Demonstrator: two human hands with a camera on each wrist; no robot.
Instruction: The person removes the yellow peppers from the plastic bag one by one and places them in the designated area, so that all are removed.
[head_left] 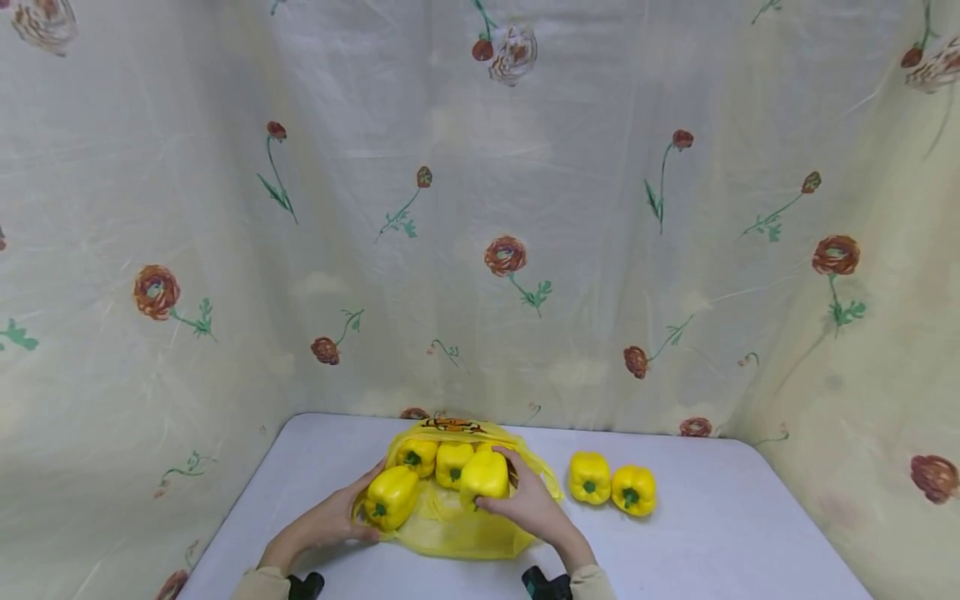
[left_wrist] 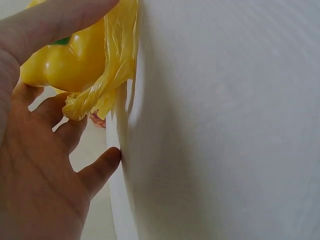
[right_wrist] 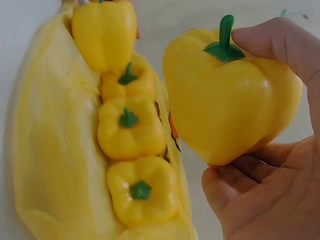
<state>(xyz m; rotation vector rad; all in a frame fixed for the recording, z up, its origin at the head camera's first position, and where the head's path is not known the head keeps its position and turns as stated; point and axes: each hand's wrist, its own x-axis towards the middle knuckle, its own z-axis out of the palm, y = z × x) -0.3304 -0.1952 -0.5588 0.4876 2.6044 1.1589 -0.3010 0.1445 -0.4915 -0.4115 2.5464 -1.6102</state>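
A yellow bell pepper [head_left: 484, 477] with a green stem is gripped by my right hand [head_left: 534, 504], above the spread yellow plastic bag [head_left: 457, 533]. In the right wrist view, the thumb presses beside the stem of this held pepper [right_wrist: 230, 100] and the fingers curl under it. At the bag's left side my left hand [head_left: 330, 517] holds another bell pepper [head_left: 392, 497], thumb and fingers around it. Twisted bag plastic [left_wrist: 95, 95] lies against that pepper in the left wrist view. Behind, a row of bell peppers [right_wrist: 131, 127] sits within the bag.
Two more yellow bell peppers stand side by side on the white table [head_left: 712, 533], right of the bag: one pepper [head_left: 589, 477] and its neighbour [head_left: 633, 490]. A flower-printed curtain [head_left: 570, 250] hangs behind the table and along both sides.
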